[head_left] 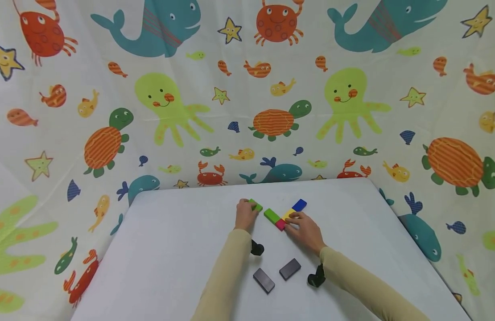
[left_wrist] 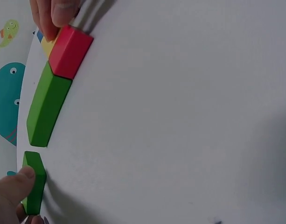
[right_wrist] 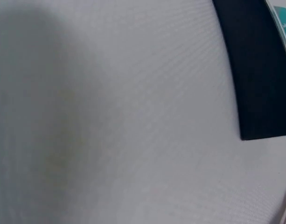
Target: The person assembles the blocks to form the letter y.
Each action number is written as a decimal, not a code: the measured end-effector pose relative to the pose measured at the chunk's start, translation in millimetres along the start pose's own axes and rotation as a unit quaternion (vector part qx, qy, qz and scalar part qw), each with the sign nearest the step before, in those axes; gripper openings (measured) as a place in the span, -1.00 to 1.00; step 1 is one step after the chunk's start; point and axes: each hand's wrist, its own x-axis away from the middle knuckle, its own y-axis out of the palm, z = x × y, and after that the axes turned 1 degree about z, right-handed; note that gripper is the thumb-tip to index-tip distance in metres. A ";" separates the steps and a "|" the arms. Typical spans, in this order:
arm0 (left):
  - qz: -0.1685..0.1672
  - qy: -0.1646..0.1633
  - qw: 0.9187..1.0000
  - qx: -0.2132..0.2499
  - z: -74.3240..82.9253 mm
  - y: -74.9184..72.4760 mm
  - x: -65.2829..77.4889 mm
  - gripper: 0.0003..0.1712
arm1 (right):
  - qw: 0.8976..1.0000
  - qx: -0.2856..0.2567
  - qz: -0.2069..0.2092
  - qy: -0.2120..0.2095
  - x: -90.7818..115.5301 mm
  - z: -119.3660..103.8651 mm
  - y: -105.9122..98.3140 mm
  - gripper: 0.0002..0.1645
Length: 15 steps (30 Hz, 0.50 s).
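Observation:
My left hand [head_left: 245,216] pinches a green block [left_wrist: 38,163], its thumb lying across the block in the left wrist view. A small gap parts this block from a second green block [head_left: 272,216]. That one butts end to end against a red block [head_left: 280,224]. From the red end, a yellow block [head_left: 288,214] and a blue block [head_left: 299,205] run off at an angle, making a V shape. My right hand [head_left: 307,232] pinches the yellow block close to the red one; its fingers partly cover the yellow.
Two dark grey blocks, one on the left [head_left: 264,280] and one on the right [head_left: 290,269], lie nearer to me on the white table [head_left: 171,258]. One dark block [right_wrist: 261,70] shows large in the right wrist view. A sea-animal curtain [head_left: 231,98] hangs behind the table.

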 end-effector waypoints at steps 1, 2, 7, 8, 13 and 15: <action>-0.002 0.000 1.000 -0.002 -0.2 0.9 -0.3 -0.71 | 1.000 0.000 0.001 0.000 0.0 0.0 -0.4 -0.66; -0.006 0.000 1.000 -0.002 -0.3 1.7 -0.8 -0.70 | 1.000 0.000 0.001 0.001 -0.2 0.3 -0.4 -0.66; -0.016 -0.009 1.000 0.002 0.3 5.2 -2.6 -0.68 | 1.000 0.000 -0.008 0.012 -0.2 -0.3 -1.5 -0.64; -0.019 -0.012 1.000 0.005 0.7 5.7 -2.7 -0.68 | 1.000 -0.002 -0.010 0.013 0.0 -0.6 -1.6 -0.64; -0.032 -0.021 0.999 0.007 5.8 7.6 -2.3 -0.68 | 1.000 -0.010 -0.014 0.017 1.6 -2.2 -2.4 -0.64; -0.034 -0.019 0.999 0.003 8.4 8.2 -2.1 -0.69 | 1.000 -0.010 -0.013 0.015 1.8 -2.2 -2.1 -0.64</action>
